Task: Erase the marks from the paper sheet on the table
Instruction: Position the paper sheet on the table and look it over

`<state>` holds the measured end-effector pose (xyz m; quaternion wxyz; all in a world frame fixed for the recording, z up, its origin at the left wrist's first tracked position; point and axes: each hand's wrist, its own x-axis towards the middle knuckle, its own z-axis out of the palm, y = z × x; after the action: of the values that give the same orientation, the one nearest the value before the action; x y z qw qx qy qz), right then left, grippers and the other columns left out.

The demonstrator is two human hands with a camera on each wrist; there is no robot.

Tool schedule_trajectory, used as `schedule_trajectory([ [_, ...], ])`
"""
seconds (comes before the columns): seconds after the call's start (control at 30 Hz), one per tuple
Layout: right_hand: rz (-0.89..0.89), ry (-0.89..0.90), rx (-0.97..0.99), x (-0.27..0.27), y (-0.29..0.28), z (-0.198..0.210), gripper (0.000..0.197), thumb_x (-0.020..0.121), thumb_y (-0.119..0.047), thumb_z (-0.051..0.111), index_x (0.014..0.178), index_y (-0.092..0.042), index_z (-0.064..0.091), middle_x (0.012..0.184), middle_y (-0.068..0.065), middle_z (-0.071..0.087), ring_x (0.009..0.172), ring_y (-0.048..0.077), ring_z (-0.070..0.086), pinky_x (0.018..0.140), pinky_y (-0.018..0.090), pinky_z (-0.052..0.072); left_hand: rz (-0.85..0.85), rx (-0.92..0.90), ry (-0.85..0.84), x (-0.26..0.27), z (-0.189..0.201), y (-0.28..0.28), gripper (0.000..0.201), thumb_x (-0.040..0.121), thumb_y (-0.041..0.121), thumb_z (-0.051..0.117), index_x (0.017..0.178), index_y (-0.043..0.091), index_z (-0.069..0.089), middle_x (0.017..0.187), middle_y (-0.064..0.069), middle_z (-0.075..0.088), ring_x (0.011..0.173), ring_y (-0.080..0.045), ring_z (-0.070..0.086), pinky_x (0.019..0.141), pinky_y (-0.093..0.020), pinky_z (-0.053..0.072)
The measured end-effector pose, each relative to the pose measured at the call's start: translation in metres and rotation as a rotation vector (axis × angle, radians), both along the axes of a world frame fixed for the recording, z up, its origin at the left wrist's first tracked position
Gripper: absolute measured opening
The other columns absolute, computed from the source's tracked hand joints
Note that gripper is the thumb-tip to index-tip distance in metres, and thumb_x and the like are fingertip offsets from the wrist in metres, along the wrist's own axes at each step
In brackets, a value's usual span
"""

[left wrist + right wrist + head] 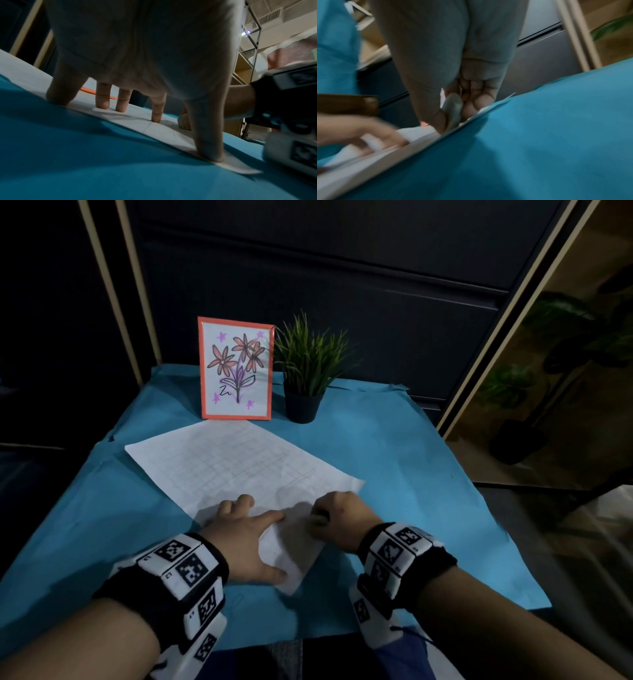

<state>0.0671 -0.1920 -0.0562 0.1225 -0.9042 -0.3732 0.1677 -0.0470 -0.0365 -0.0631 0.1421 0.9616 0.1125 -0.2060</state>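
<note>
A white sheet of squared paper [233,467] lies slanted on the blue table cover [411,460], with faint pencil lines on it. My left hand [246,532] presses its near end flat with straight spread fingers [102,97], the thumb near the sheet's corner [240,167]. My right hand [337,515] is curled over the paper's right edge and pinches a pale grey eraser [453,108] between thumb and fingers, its tip down on the paper [412,148]. The right wrist view is blurred.
A red-framed flower drawing [236,368] stands at the back of the table beside a small potted plant [308,371]. Dark cabinet fronts rise behind them. The blue cover's right edge [513,542] drops off toward the floor.
</note>
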Motion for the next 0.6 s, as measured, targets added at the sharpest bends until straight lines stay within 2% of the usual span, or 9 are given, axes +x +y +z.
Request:
schedule_trajectory([
  [0.07, -0.070, -0.015, -0.001, 0.011, -0.003, 0.001, 0.028, 0.084, -0.020, 0.057, 0.060, -0.018, 0.043, 0.085, 0.009, 0.054, 0.079, 0.022, 0.046, 0.065, 0.024, 0.035, 0.001, 0.009, 0.007, 0.000, 0.000, -0.002, 0.095, 0.069, 0.073, 0.064, 0.146, 0.048, 0.013, 0.152, -0.003, 0.005, 0.141, -0.027, 0.007, 0.113, -0.045, 0.025],
  [0.1, -0.088, -0.016, 0.001, 0.013, -0.002, 0.003, 0.029, 0.084, -0.020, 0.057, 0.060, -0.017, 0.042, 0.086, 0.009, 0.055, 0.079, 0.020, 0.045, 0.065, 0.023, 0.035, 0.001, 0.016, 0.007, 0.000, 0.001, -0.002, 0.095, 0.069, 0.073, 0.064, 0.146, 0.048, 0.013, 0.153, -0.003, 0.004, 0.141, -0.027, 0.007, 0.113, -0.044, 0.025],
  [0.2, -0.047, -0.027, 0.011, 0.009, 0.001, 0.004, 0.017, 0.085, -0.021, 0.057, 0.076, -0.007, 0.060, 0.093, 0.012, 0.061, 0.081, 0.020, 0.048, 0.067, 0.026, 0.039, -0.002, 0.016, 0.006, 0.000, 0.000, 0.000, 0.098, 0.068, 0.074, 0.063, 0.147, 0.048, 0.012, 0.153, -0.003, 0.005, 0.140, -0.027, 0.008, 0.113, -0.045, 0.026],
  [0.3, 0.054, -0.003, 0.007, -0.008, 0.005, -0.002, 0.023, 0.085, -0.025, 0.058, 0.090, -0.005, 0.066, 0.095, 0.013, 0.064, 0.084, 0.024, 0.054, 0.070, 0.029, 0.043, 0.001, -0.004, -0.001, 0.000, -0.001, 0.001, 0.096, 0.066, 0.073, 0.065, 0.144, 0.051, 0.013, 0.151, -0.003, 0.008, 0.139, -0.028, 0.010, 0.112, -0.045, 0.028],
  [0.4, 0.099, 0.008, -0.010, -0.017, 0.008, -0.007, 0.021, 0.083, -0.024, 0.059, 0.092, -0.007, 0.066, 0.097, 0.013, 0.065, 0.089, 0.026, 0.058, 0.072, 0.030, 0.044, -0.011, -0.011, 0.000, -0.001, 0.001, 0.001, 0.096, 0.064, 0.072, 0.067, 0.142, 0.053, 0.014, 0.150, -0.003, 0.008, 0.138, -0.028, 0.012, 0.112, -0.045, 0.028],
  [0.5, 0.015, 0.002, 0.005, -0.002, 0.004, -0.003, 0.021, 0.084, -0.024, 0.059, 0.093, -0.006, 0.066, 0.101, 0.013, 0.065, 0.092, 0.025, 0.057, 0.075, 0.029, 0.045, -0.015, 0.010, 0.018, -0.002, 0.002, 0.001, 0.103, 0.064, 0.076, 0.065, 0.146, 0.051, 0.009, 0.154, -0.002, 0.002, 0.141, -0.026, 0.006, 0.114, -0.046, 0.025],
  [0.6, -0.039, -0.042, 0.002, 0.009, 0.002, 0.001, 0.015, 0.085, -0.023, 0.060, 0.082, -0.009, 0.062, 0.102, 0.013, 0.064, 0.084, 0.021, 0.050, 0.071, 0.028, 0.041, -0.015, 0.014, 0.034, -0.003, 0.003, 0.000, 0.106, 0.064, 0.077, 0.064, 0.148, 0.048, 0.007, 0.155, -0.002, 0.000, 0.142, -0.026, 0.004, 0.114, -0.046, 0.025],
])
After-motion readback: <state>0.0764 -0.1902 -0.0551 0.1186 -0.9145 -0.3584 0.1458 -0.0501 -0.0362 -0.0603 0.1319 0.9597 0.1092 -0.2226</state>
